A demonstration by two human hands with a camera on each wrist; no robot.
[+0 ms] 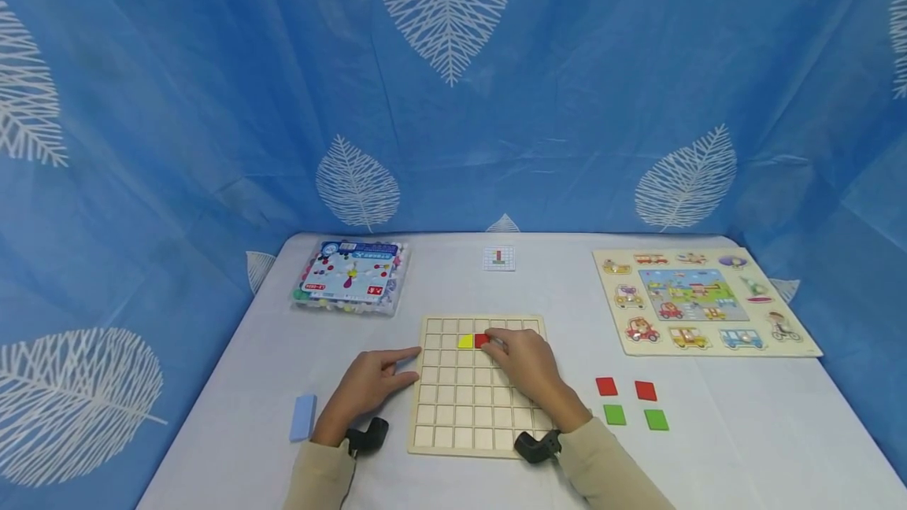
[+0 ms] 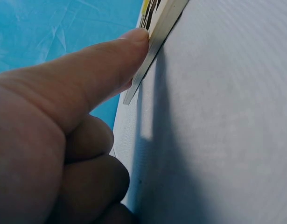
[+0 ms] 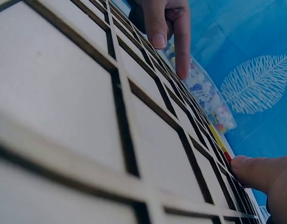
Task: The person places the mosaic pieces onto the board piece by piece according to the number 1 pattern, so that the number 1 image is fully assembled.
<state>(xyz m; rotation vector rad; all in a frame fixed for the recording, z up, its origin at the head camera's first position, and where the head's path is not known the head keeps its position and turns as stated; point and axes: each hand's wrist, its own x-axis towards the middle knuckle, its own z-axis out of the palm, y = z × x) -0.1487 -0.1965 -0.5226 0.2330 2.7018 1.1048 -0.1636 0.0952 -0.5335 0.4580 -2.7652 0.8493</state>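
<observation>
A wooden grid board (image 1: 445, 396) lies on the white table before the person. In its upper rows a yellow square tile (image 1: 465, 341) sits beside a red square tile (image 1: 481, 341). The right hand (image 1: 527, 360) holds the red tile by its right side with thumb and index finger; the right wrist view shows the thumb (image 3: 255, 170) against it. At the board's left edge, the left hand (image 1: 368, 384) touches the rim with extended thumb and index finger. In the left wrist view its other fingers (image 2: 94, 182) are bent beneath.
Two red tiles (image 1: 606, 386) and two green tiles (image 1: 615, 415) lie right of the board. A blue block (image 1: 303, 417) is at the left. Behind stand a clear box of beads (image 1: 350, 277), a small pattern card (image 1: 499, 258) and a vehicle puzzle board (image 1: 697, 343).
</observation>
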